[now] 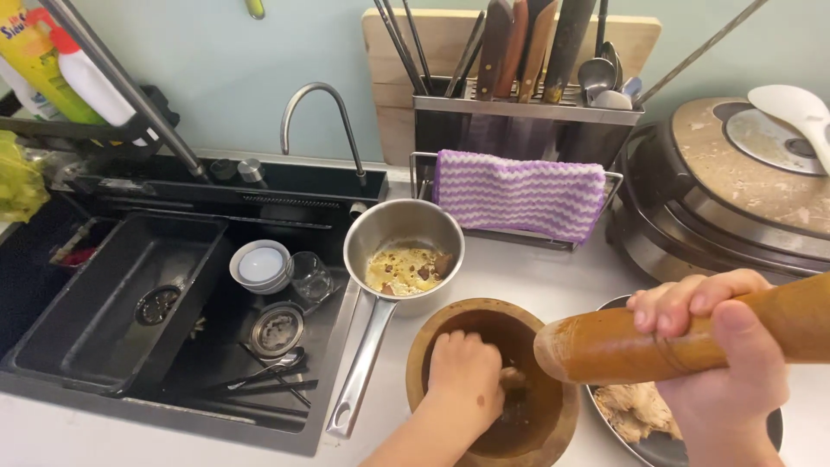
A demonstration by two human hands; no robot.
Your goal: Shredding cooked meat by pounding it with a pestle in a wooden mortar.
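Left hand point(464, 378) apparently pinching inside mortar point(432, 333); right hand point(722, 346) fisted around pestle point(622, 344).

Left hand point(465, 376) hides the mortar's point(437, 333) contents — pestle point(622, 342) cut off right.

The left hand point(464, 374) reaches down inside the wooden mortar point(432, 333) on the bench point(536, 277), while the right hand point(722, 359) grips the wooden pestle point(605, 346) above it. 1 steel saucepan point(402, 251) sits just beside the sink point(112, 294).

One head-worn camera looks steeply down, close over the white table point(536, 285). The round wooden mortar point(432, 333) sits at six o'clock, the black sink point(52, 346) at nine.
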